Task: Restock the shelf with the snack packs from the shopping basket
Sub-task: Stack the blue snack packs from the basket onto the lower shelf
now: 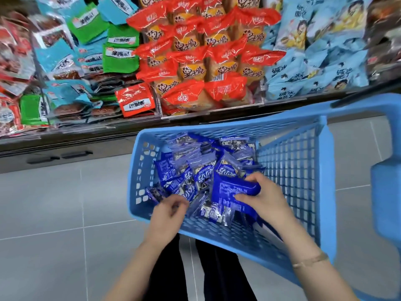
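Observation:
A light blue shopping basket (pixel 295 170) stands on the floor below the shelf (pixel 108 127). Inside it lie several dark blue snack packs (pixel 201 168) in a loose heap. My right hand (pixel 262 196) is inside the basket and grips a stack of the blue snack packs (pixel 230 190), thumb on the near side and fingers curled over the far edge. My left hand (pixel 171 211) reaches over the near left rim with its fingers curled among the packs; what it holds is hidden.
The shelf above carries red and orange packs (pixel 204 68) in the middle, green and teal packs (pixel 91 51) at the left, pale blue bags (pixel 314 53) at the right. The basket's handle (pixel 386 170) rises at the right. Grey floor tiles (pixel 54 213) lie to the left.

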Action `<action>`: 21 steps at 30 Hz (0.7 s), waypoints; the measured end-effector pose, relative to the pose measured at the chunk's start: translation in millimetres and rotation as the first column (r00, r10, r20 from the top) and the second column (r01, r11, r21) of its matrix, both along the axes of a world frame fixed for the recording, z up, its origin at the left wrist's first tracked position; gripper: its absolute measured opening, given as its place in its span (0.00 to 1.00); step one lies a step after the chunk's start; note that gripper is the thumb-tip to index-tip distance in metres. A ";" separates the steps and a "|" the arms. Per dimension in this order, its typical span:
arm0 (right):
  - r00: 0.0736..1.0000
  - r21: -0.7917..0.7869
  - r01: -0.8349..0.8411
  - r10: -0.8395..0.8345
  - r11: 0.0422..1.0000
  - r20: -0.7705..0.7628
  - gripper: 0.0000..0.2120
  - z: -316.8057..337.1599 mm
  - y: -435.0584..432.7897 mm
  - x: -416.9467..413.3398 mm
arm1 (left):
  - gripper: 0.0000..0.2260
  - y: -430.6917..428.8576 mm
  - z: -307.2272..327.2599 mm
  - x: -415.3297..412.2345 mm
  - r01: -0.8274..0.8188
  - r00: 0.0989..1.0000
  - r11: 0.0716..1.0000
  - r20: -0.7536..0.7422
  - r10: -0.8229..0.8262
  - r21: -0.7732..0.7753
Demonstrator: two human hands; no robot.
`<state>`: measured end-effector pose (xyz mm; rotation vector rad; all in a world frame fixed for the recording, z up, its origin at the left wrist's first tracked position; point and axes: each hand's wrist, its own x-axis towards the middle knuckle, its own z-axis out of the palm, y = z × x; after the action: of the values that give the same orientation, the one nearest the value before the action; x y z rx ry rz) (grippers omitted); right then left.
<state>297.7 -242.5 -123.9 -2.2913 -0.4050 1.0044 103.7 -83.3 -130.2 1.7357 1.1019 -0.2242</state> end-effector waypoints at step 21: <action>0.857 -0.248 0.286 -0.362 0.926 -0.367 0.16 -58.1 40.5 3.9 | 0.11 18.3 -4.5 61.5 -0.628 0.687 0.451 -0.180 0.704 -0.635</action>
<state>301.6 -202.0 -182.0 -2.1273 0.2560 1.3400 165.2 -65.0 -134.7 0.5702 1.3375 0.0029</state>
